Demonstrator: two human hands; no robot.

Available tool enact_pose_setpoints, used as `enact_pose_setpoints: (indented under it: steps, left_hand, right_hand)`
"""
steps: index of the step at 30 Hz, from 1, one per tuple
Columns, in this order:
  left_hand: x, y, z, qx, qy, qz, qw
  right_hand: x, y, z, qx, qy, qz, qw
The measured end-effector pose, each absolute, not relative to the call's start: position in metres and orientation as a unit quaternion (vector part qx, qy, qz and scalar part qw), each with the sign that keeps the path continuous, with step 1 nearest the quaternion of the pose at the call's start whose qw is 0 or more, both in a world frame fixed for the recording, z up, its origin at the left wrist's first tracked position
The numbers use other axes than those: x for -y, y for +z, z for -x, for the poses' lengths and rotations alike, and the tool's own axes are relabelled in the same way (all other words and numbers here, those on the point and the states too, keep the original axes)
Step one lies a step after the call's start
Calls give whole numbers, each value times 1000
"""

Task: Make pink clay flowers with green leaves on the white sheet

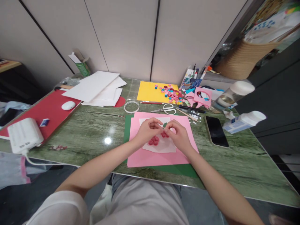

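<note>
Both hands meet over a white sheet [161,148] lying on pink paper [138,161], with green paper [127,131] beneath. My left hand [151,128] has its thumb and fingers bent together at the tips. Opposite it, my right hand [178,134] pinches at the same spot; whatever sits between the fingertips is too small to make out. Just below the left fingers is a cluster of red paper rosettes [153,141] on the white sheet. A second red cluster [164,134] shows partly under the right fingers, near a green leaf shape [165,125].
Behind the papers are scissors [167,108], a tape roll [131,107] and yellow paper [146,90] bearing small coloured rosettes [172,93]. A phone [217,131] and bottles [245,121] stand right. White sheets [93,86], a mouse [68,105] and a power bank [25,135] occupy the left.
</note>
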State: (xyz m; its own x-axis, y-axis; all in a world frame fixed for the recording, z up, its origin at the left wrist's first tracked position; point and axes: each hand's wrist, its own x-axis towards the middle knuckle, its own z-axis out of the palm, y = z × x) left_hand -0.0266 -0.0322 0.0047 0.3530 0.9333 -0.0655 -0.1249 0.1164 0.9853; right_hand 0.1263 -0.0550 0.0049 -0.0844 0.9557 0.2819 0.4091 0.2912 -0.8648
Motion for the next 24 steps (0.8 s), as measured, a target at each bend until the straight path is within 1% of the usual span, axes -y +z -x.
enact_pose_setpoints:
  steps: [4, 7, 12, 24]
  left_hand:
    - [32, 1, 27, -362, 411, -495, 674]
    - [29, -2, 28, -351, 425, -480, 682]
    - [26, -4, 29, -343, 429, -472, 690]
    - [24, -5, 30, -332, 430, -434, 719]
  right_hand:
    - [52, 0, -127, 626, 402, 487, 457]
    - [52, 1, -128, 608, 445, 478, 451]
    - [52, 4, -133, 610, 438, 470, 464]
    - [50, 2, -133, 587, 430, 512, 456]
